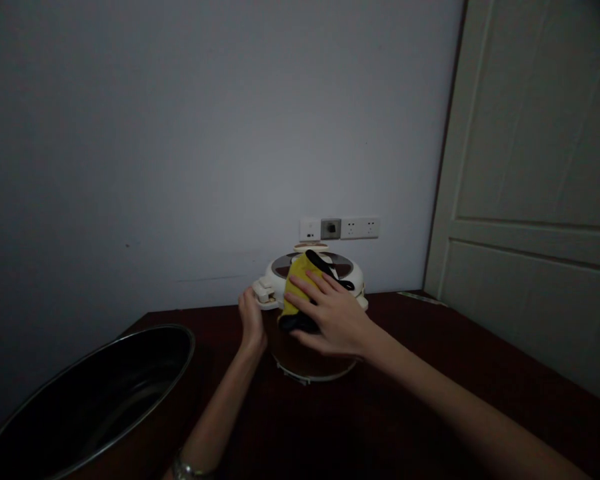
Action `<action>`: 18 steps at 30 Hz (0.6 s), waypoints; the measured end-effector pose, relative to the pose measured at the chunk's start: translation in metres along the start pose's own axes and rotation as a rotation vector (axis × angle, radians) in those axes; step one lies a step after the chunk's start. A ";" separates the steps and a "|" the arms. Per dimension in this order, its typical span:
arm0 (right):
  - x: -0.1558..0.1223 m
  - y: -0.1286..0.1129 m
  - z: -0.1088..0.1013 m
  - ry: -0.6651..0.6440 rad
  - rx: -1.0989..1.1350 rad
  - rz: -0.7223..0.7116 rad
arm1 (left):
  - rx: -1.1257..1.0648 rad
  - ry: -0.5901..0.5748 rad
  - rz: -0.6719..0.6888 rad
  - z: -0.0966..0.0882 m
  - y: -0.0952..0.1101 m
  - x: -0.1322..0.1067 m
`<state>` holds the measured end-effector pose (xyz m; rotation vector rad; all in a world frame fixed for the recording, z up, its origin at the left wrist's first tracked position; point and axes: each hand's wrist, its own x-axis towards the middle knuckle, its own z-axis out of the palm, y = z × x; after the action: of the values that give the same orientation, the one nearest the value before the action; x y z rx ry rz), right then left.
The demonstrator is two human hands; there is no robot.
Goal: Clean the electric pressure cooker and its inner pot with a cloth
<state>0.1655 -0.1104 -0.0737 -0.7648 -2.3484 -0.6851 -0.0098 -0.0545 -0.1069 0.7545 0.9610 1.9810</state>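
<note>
The white-and-brown cooker (320, 365) stands upright between the hands, lid uppermost, vertical axis; its white side handle (265, 291) points toward the left hand (253, 319). The left hand's curled fingers touch that handle; firmness of grip cannot be determined. The right hand (339, 320), fingers extended and slightly spread, holds the yellow cloth (301, 268) against the cooker's front, its long axis slanting from far right to near left.

Dim wall (205, 133), pale panelled door (540, 167)
</note>
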 end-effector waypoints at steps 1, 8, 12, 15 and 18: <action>0.015 -0.005 0.004 -0.007 -0.017 0.011 | -0.042 0.003 -0.041 -0.001 0.004 0.001; 0.041 -0.036 0.044 0.071 -0.287 0.037 | -0.124 0.111 -0.180 -0.005 0.017 0.004; -0.014 -0.037 0.063 0.149 -0.275 -0.123 | -0.100 0.112 -0.166 -0.005 0.017 0.002; -0.050 -0.036 0.077 0.188 -0.219 -0.166 | -0.095 0.124 -0.175 -0.004 0.017 0.001; -0.057 -0.041 0.091 0.192 -0.191 -0.135 | -0.038 0.119 -0.186 -0.007 0.015 0.007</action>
<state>0.1452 -0.1035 -0.1867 -0.5945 -2.1945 -1.0071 -0.0244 -0.0573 -0.0967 0.5114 1.0214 1.8923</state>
